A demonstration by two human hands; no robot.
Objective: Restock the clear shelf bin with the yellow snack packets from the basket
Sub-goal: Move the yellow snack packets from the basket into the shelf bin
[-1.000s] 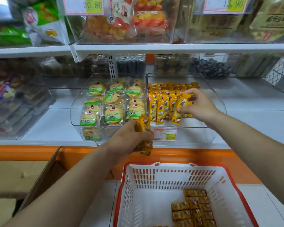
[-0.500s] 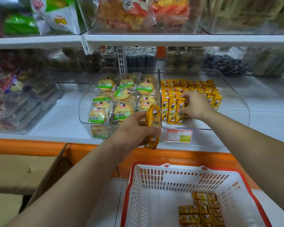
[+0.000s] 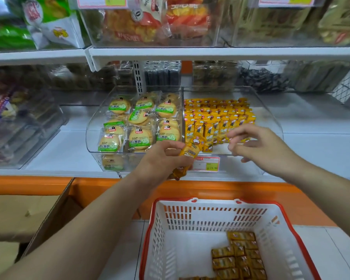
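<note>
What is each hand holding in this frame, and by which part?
The left hand grips a bunch of yellow snack packets round their middle, both ends showing. The right hand holds nothing.

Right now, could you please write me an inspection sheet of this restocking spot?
Surface: white shelf bears the clear bins.
Job's things: clear shelf bin partly filled with yellow snack packets; more lie in the basket.
Clutter: biscuit bin beside it; cardboard box lower left.
Grippers: left hand grips a bunch of packets; right hand open, empty, near them.
Cables: nothing seen.
Surroundings: upper shelf of bagged snacks; price tag on the bin front.
</note>
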